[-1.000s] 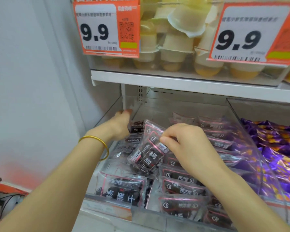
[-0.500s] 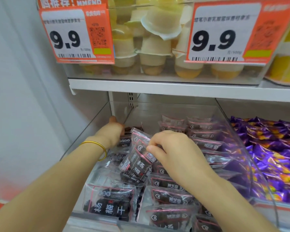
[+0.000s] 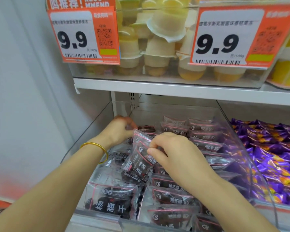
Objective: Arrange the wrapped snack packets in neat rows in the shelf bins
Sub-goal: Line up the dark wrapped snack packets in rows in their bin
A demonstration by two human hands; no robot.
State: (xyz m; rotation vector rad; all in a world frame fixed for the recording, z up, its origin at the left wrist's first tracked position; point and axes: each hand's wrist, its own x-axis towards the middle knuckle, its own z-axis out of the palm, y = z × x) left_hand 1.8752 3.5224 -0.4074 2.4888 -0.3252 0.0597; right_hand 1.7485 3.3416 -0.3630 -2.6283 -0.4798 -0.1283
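Hands first: your right hand [image 3: 176, 158] still pinches the top edge of one wrapped packet [image 3: 139, 164] between thumb and fingertips, as it did a second ago. That packet stands on end, leaning, near the middle of the clear bin [image 3: 92, 133]. Your left hand [image 3: 120, 131] has hardly shifted from 11 o'clock in the bin; its fingers are now curled in over the rear packets, but whether they grip one I cannot tell. Net change: small, mostly your head moving. The right column [image 3: 206, 141], at 2 o'clock, lies in overlapped rows; the left column [image 3: 114, 159], at 9 o'clock, is jumbled. Judgement: the held packet is not yet seated, and the left side remains to do. Purple sweets [image 3: 266, 156] fill the next bin at 3 o'clock.
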